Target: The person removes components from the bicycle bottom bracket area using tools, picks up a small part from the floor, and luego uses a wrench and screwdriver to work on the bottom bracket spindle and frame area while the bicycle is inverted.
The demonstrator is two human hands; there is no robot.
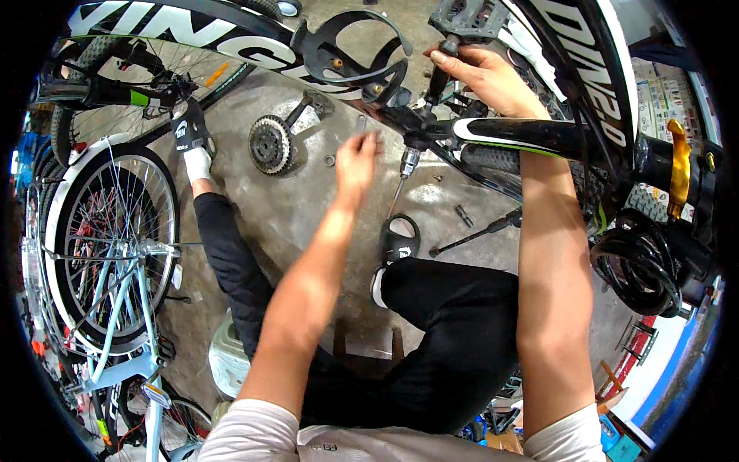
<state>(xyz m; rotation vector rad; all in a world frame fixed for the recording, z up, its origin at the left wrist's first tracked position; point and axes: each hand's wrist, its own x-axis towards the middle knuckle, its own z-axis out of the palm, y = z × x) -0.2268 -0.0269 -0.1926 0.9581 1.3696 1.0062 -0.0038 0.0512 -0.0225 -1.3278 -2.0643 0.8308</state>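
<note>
A black bicycle frame [539, 132] stretches across in front of me, with a black bottle cage [406, 38] on its tube. My right hand [489, 77] reaches past the frame, its fingers closed on the black crank arm [439, 81] just below a flat black pedal [469, 21]. My left hand [358, 165], slightly blurred, hovers over the floor left of the bottom bracket with curled fingers. A small pale metal piece [362, 122] shows at its fingertips; its kind is unclear. Beside this hand, a chrome tool [409, 162] with a thin shaft points down from the bottom bracket.
A chainring with crank arm [271, 145] lies on the concrete floor, near a small metal ring [329, 160]. A black kickstand-like bar [477, 232] is at right. A light-blue bicycle [127, 308] stands at left. Coiled black cable [639, 262] hangs at right.
</note>
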